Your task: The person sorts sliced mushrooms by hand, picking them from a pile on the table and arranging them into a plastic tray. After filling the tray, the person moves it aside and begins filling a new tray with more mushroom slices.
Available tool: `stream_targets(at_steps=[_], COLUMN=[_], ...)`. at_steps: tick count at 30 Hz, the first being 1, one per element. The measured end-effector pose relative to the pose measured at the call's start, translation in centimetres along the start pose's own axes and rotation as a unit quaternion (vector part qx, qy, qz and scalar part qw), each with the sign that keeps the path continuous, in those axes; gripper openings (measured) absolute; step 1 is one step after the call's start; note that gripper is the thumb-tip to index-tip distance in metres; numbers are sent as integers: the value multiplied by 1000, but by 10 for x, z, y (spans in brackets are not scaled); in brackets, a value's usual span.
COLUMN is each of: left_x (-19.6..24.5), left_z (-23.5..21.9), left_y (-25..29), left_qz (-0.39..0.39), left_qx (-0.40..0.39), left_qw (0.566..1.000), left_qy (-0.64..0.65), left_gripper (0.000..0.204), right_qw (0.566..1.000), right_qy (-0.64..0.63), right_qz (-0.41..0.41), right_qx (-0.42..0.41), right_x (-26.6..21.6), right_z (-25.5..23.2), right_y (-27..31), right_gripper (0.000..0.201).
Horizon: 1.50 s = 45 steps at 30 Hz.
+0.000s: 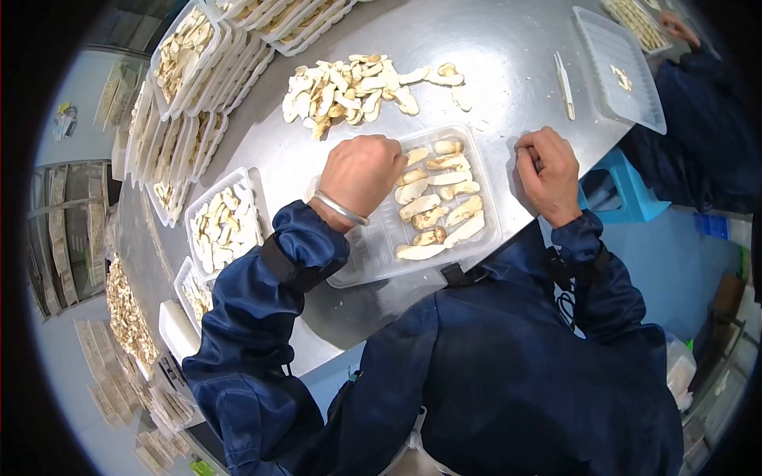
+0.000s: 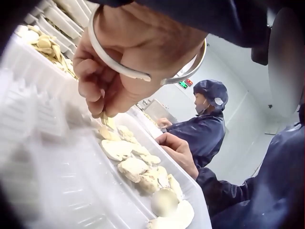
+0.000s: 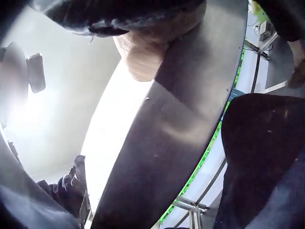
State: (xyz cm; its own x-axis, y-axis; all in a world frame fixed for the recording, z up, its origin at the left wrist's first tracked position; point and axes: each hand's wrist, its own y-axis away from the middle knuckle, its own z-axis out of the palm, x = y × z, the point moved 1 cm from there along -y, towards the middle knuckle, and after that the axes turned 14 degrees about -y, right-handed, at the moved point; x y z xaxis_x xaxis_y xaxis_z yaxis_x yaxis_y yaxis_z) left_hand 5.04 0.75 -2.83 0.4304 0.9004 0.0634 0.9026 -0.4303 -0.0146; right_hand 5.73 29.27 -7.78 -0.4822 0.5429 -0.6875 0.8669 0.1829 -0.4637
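Two columns of mushroom slices point(image 1: 464, 210) fill the right part of the clear plastic tray point(image 1: 365, 258), each slice lying roughly left to right, and here's the left hand point(image 1: 361, 170) over the tray's far edge! Thumb and fingertips pinch one pale slice point(image 2: 109, 123) right at the far end of the left column. That's the line to watch: the slice sits just right of the left hand, clearly the nearer one, and its long axis probably needs to match its crosswise neighbours. Over to the right hand point(image 1: 549, 176), fingers curled, resting on the metal table point(image 1: 508, 55) just right of the tray; can't tell whether anything's inside. Beyond the tray, far left, the loose slice pile point(image 1: 349, 91), also nearer the left hand.
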Motion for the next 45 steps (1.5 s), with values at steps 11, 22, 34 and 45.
stream_targets(at_steps=[11, 22, 34, 45], left_x=[-31, -41, -36, -23], left_z=[-19, 0, -29, -7], left_y=[-60, -80, 24, 27], left_qz=[68, 164, -17, 48], left_qx=[125, 139, -29, 104], left_qw=[990, 975, 990, 993], left_qy=[-9, -50, 135, 1], left_gripper=[18, 16, 9, 10], right_qw=[1000, 1000, 1000, 1000], right_qy=[-5, -1, -11, -7], right_qz=[0, 5, -10, -6], right_qx=[2, 1, 10, 4], right_x=[-2, -2, 0, -2], right_z=[-1, -1, 1, 0], right_y=[-2, -1, -1, -1], right_gripper=[5, 6, 5, 5])
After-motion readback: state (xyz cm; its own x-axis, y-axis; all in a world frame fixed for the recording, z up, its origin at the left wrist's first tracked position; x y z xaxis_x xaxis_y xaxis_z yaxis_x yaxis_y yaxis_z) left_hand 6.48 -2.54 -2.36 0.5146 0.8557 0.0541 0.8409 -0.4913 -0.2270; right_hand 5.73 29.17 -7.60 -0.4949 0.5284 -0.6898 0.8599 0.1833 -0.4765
